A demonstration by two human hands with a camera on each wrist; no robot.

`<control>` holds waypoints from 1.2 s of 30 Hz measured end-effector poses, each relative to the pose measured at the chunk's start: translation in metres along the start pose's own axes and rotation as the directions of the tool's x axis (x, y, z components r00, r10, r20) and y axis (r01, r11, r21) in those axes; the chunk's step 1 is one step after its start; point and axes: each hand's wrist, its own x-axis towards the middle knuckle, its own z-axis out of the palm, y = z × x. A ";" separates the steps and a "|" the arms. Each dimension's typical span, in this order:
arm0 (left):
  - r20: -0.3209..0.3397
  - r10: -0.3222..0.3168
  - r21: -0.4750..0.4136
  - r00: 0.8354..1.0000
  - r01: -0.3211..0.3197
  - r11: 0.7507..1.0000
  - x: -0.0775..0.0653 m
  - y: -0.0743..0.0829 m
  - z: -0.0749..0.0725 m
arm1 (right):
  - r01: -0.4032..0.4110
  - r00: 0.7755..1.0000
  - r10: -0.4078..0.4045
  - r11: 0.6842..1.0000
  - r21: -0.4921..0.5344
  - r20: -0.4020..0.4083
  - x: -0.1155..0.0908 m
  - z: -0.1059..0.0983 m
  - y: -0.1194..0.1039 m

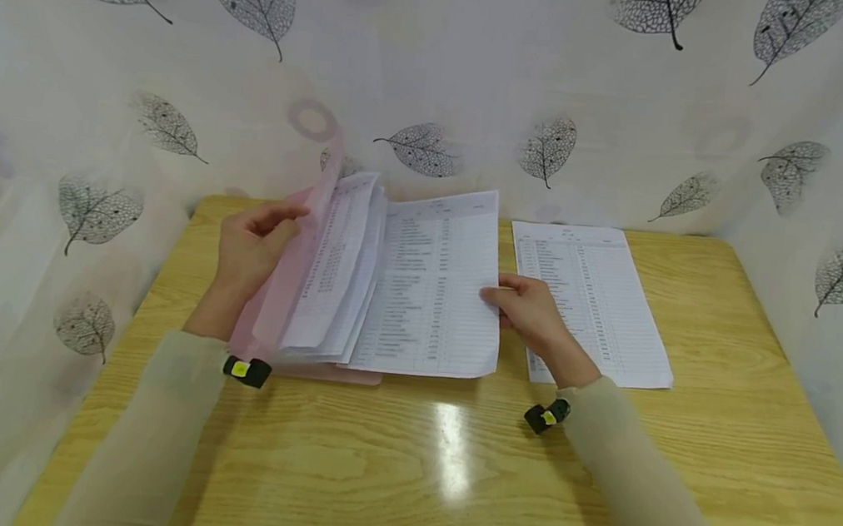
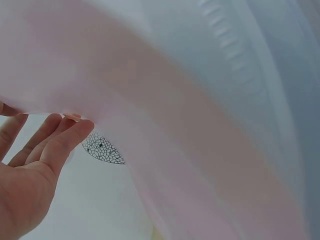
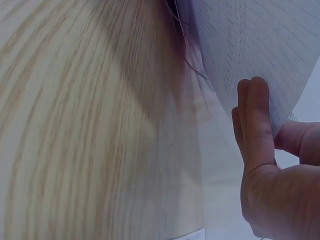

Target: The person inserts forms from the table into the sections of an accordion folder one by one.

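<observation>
A pink translucent folder (image 1: 251,315) lies on the table with its cover raised. My left hand (image 1: 254,240) pinches the edge of the pink cover (image 2: 150,115) between thumb and fingers. Inside stand several printed sheets (image 1: 334,264), fanned and leaning to the left. To their right, a printed sheet (image 1: 434,289) with columns of text is lifted at a slant. Its right edge is pinched by my right hand (image 1: 530,310), thumb on the front and fingers behind, as the right wrist view also shows. The sheet's left edge is hidden among the others.
Another printed sheet (image 1: 591,303) lies flat on the right of the wooden table (image 1: 373,468), partly behind my right hand. A pale curtain (image 1: 476,67) with leaf prints hangs behind the table and along both sides.
</observation>
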 end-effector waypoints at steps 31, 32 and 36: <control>0.055 -0.045 0.050 0.997 0.042 0.998 -0.001 0.002 0.002 | 0.000 0.998 0.000 1.000 -0.009 0.060 0.021 0.066 -0.001; 0.058 -0.043 0.048 0.997 0.041 0.998 -0.002 0.002 0.002 | -0.002 0.998 0.003 1.000 -0.011 0.063 0.021 0.069 -0.001; 0.069 -0.022 0.022 0.997 0.020 1.000 -0.001 0.000 0.001 | -0.002 0.997 0.004 1.000 -0.025 0.075 0.022 0.079 -0.001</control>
